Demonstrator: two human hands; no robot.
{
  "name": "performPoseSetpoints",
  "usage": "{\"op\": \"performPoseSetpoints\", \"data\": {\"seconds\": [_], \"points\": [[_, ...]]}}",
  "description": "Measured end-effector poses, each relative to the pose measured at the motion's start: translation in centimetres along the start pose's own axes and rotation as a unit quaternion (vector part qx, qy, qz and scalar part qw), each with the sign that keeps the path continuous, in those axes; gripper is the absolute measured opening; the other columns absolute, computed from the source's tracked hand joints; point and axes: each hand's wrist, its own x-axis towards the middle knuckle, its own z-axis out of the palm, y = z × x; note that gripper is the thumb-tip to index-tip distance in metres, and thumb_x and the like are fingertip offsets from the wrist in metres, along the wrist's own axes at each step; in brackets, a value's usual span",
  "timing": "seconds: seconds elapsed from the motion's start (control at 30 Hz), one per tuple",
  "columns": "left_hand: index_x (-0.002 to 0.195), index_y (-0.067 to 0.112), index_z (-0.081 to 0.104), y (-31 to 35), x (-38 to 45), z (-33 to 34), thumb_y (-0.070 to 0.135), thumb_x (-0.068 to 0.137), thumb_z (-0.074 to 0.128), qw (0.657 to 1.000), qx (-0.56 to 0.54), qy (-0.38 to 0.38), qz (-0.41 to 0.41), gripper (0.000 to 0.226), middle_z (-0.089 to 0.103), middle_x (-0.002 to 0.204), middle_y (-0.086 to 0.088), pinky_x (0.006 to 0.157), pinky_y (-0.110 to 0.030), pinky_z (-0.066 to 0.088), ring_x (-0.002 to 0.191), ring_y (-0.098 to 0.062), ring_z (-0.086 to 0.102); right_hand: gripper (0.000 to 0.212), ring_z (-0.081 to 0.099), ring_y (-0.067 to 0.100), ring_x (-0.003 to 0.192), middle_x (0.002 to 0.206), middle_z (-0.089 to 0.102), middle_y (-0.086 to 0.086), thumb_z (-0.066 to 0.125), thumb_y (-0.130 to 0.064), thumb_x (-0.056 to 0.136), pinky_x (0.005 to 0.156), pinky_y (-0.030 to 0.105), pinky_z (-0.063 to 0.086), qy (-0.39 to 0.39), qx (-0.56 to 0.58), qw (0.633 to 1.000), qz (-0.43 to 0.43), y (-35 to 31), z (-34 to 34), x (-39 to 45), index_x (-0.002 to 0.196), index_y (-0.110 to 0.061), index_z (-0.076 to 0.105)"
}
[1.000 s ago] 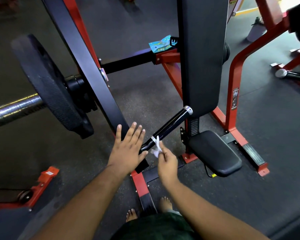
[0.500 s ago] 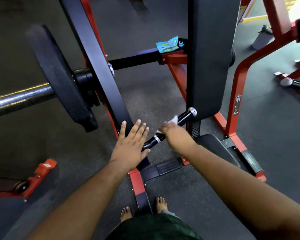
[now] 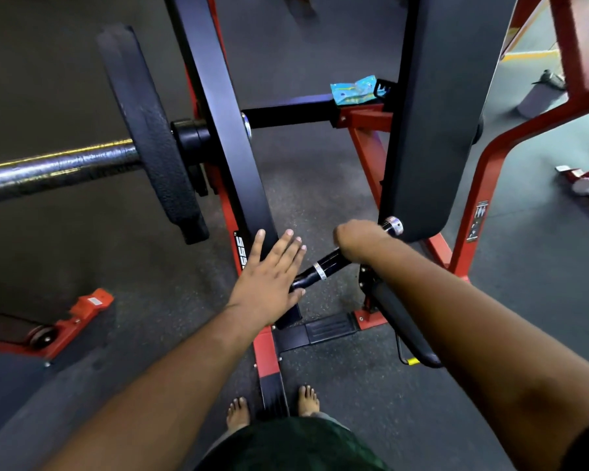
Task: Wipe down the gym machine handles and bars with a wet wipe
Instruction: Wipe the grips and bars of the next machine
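A black machine handle (image 3: 323, 266) with a silver ring and a silver end cap runs up and to the right from a black lever arm (image 3: 218, 130). My right hand (image 3: 359, 241) is curled over the handle's upper part, close to the end cap. The wet wipe is hidden under that hand. My left hand (image 3: 269, 277) lies flat with straight fingers against the lower end of the lever arm, its thumb by the handle's base.
A black weight plate (image 3: 150, 130) sits on a chrome bar (image 3: 55, 168) at left. The black back pad (image 3: 446, 113), seat pad (image 3: 402, 321) and red frame (image 3: 483, 185) stand at right. A blue wipe packet (image 3: 352, 90) lies on the crossbar. My bare feet stand below.
My right hand has slid up the handle from its lower ring toward the end cap, and the wipe has gone out of sight beneath it. The left hand stays on the lever arm.
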Motion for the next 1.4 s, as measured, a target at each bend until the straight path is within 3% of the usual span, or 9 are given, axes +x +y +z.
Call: {"op": "performPoseSetpoints", "data": {"seconds": [0.3,0.5,0.67,0.8,0.87,1.0,1.2,1.27,1.4], "points": [[0.163,0.009,-0.006,0.0,-0.1,0.5,0.064,0.102,0.027,1.000,-0.005,0.024,-0.003,0.089,-0.002,0.173,-0.007,0.121,-0.066,-0.014,0.158,-0.027,-0.015,0.043,0.066,0.022,0.116,0.127,0.070,0.008,0.054,0.001,0.092,0.103,0.038,0.050,0.139,0.184,0.944,-0.236,1.0,5.1,-3.1,0.130,-0.015,0.068],[0.164,0.010,-0.001,0.0,0.0,0.5,0.064,0.102,0.028,1.000,-0.009,0.021,-0.001,0.087,0.001,0.173,-0.007,0.121,-0.067,-0.010,0.159,-0.026,-0.012,0.070,0.034,0.031,0.149,0.156,0.043,0.015,0.049,0.015,0.081,0.126,0.042,0.013,0.264,0.109,0.955,-0.080,-1.2,10.2,-3.3,0.147,-0.007,0.050],[0.165,0.011,0.008,0.0,0.0,0.4,0.063,0.101,0.034,1.000,-0.012,0.024,-0.001,0.086,0.008,0.173,-0.007,0.122,-0.067,-0.007,0.159,-0.026,-0.006,0.074,0.043,0.025,0.144,0.156,0.046,0.009,0.069,0.016,0.078,0.116,0.046,0.039,0.301,0.208,0.916,-0.165,-3.2,14.2,-5.9,0.144,-0.016,0.055],[0.165,0.012,0.005,0.0,0.1,0.5,0.064,0.102,0.030,1.000,-0.002,0.019,-0.002,0.086,0.006,0.173,-0.006,0.121,-0.067,-0.007,0.159,-0.026,-0.007,0.064,0.046,0.021,0.141,0.148,0.054,0.006,0.051,0.019,0.083,0.120,0.019,0.027,0.399,0.334,0.852,0.057,2.4,10.6,-6.1,0.136,-0.014,0.062],[0.165,0.012,0.007,0.1,0.1,0.5,0.064,0.102,0.032,1.000,-0.005,0.021,-0.008,0.085,0.008,0.173,-0.006,0.122,-0.066,-0.007,0.159,-0.025,-0.007,0.056,0.039,0.022,0.146,0.151,0.051,0.006,0.047,0.015,0.089,0.122,0.031,0.030,0.396,0.314,0.853,0.130,4.8,9.4,-4.4,0.136,-0.012,0.061],[0.165,0.013,0.007,0.2,0.1,0.5,0.064,0.101,0.031,1.000,0.000,0.016,-0.011,0.085,0.008,0.173,-0.005,0.122,-0.066,-0.009,0.159,-0.025,-0.008,0.057,0.033,0.035,0.149,0.151,0.048,0.017,0.049,0.020,0.085,0.115,0.057,0.037,0.353,0.246,0.902,0.047,2.9,11.3,-2.7,0.137,-0.003,0.059],[0.165,0.013,0.005,0.5,0.2,0.6,0.063,0.101,0.032,1.000,0.009,0.010,-0.025,0.086,0.005,0.173,-0.004,0.122,-0.065,-0.010,0.159,-0.024,-0.010,0.074,0.024,0.022,0.152,0.160,0.038,0.006,0.054,0.024,0.082,0.116,0.046,0.041,0.294,0.273,0.907,-0.127,-4.0,15.1,-5.0,0.146,-0.015,0.054],[0.165,0.013,0.004,0.5,0.2,0.7,0.063,0.101,0.031,0.999,0.015,0.006,-0.028,0.086,0.003,0.173,-0.004,0.122,-0.065,-0.010,0.159,-0.024,-0.012,0.073,0.030,0.018,0.149,0.156,0.043,0.005,0.054,0.024,0.082,0.117,0.043,0.040,0.315,0.306,0.885,-0.151,-2.9,14.4,-6.1,0.143,-0.016,0.057],[0.165,0.013,0.008,0.9,0.1,0.9,0.063,0.100,0.034,0.999,0.010,0.011,-0.044,0.086,0.005,0.173,-0.003,0.122,-0.065,-0.009,0.159,-0.024,-0.010,0.072,0.043,0.019,0.145,0.145,0.056,-0.011,0.041,0.025,0.083,0.120,0.038,0.035,0.454,0.405,0.794,0.011,3.0,10.8,-6.4,0.134,-0.023,0.061]]}}
